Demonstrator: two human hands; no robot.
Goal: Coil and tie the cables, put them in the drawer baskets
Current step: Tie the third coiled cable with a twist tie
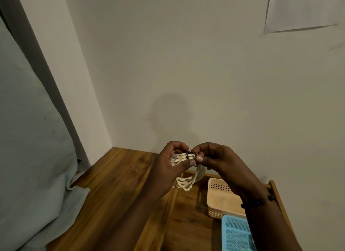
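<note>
Both hands are raised together in front of the wall, above the open drawer. The left hand (169,164) is curled round one end of a coiled cream-white cable (183,171), thumb pressed across the strands, with a clear plug (173,157) showing between its fingers. Just to its right, touching the same bundle, the right hand (214,160) pinches a thin dark band (187,155) wrapped round the coil's upper part; its fingers are bent tight on the band. The rest of the coil hangs as loops below the two thumbs. Below the right hand and wrist, inside the wooden drawer (186,222), stands a beige perforated basket (221,200), and nearer the person, under the right forearm, a light blue basket (235,232). A dark beaded bracelet (256,202) circles the right wrist. Below and left of the left hand lies the wooden top (115,179), with pale cloth (33,157) beside it.
</note>
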